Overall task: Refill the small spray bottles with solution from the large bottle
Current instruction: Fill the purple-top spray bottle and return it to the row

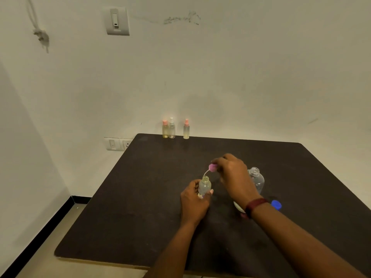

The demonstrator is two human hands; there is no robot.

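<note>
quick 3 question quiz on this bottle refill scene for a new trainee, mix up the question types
1. True or false: the small bottle in the left hand has its spray head screwed on.
2. How many spray bottles with heads on stand at the far side? A two, B three, C five.
3. Fill in: the large bottle stands open and the blue cap lies on the ____.

Key
1. False: the right hand holds the pink spray head above the bottle's open neck.
2. B
3. table
</note>
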